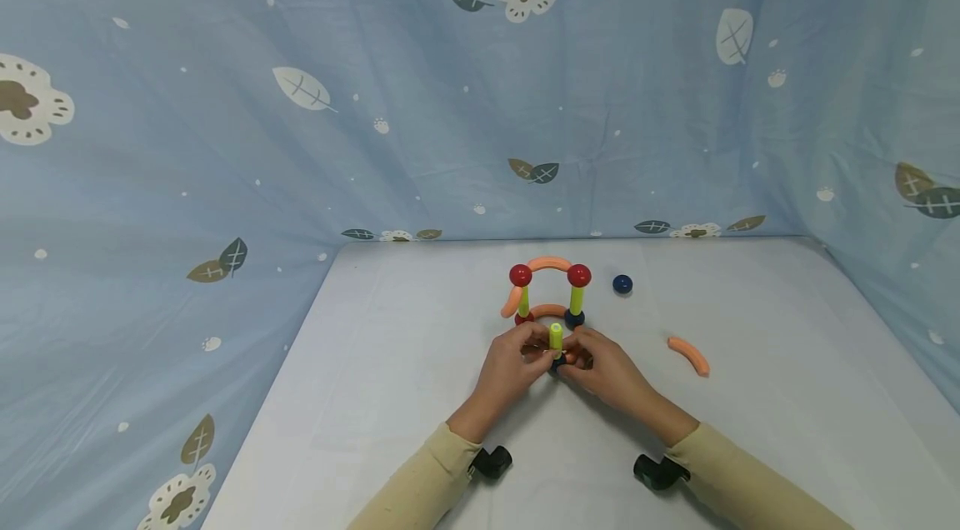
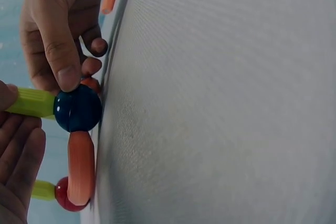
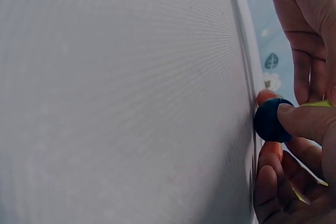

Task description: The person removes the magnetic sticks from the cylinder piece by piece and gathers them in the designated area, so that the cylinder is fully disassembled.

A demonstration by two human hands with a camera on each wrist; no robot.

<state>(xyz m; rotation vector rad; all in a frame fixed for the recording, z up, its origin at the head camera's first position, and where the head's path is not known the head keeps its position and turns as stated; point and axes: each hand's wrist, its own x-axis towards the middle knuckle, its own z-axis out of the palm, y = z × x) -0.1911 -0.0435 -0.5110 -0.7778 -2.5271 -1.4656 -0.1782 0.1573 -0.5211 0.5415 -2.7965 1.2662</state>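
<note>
My left hand [image 1: 506,363] pinches a short yellow-green rod [image 1: 556,336] that stands upright on a dark blue ball [image 2: 77,108]. From the other side my right hand [image 1: 611,372] grips that ball, its thumb pressed on it in the right wrist view. Orange curved bars [image 2: 81,167] meet the ball on two sides. Just behind the hands rises a frame of toy pieces: red balls [image 1: 579,275] at the top, yellow-green uprights [image 1: 577,301], an orange arch [image 1: 550,262] and another blue ball [image 1: 574,319] below. One orange piece [image 1: 512,302] juts out on its left. Fingers hide the lower joints.
A loose blue ball [image 1: 622,284] lies right of the frame, and a separate orange curved bar [image 1: 688,356] is farther right and nearer. The white table [image 1: 390,330] ends at a blue patterned cloth [image 1: 420,138] behind.
</note>
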